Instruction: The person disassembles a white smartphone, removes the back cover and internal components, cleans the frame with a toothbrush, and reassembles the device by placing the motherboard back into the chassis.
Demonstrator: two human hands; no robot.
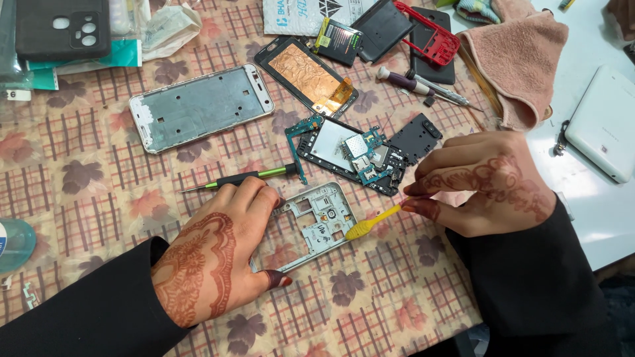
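My left hand (211, 254) presses flat on the left end of a silver phone middle frame (316, 221) lying on the patterned cloth. My right hand (486, 182) pinches the handle of a small yellow brush (370, 223), whose head touches the frame's right edge. Just beyond the frame lies a black phone chassis with a blue-green circuit board (354, 155).
A green-handled screwdriver (245, 177) lies by my left fingers. Farther back are a silver metal phone frame (198, 106), a screen with copper backing (305, 74), a battery (337, 41), a red frame (433, 36), a pink towel (519, 63), and a white device (605, 122).
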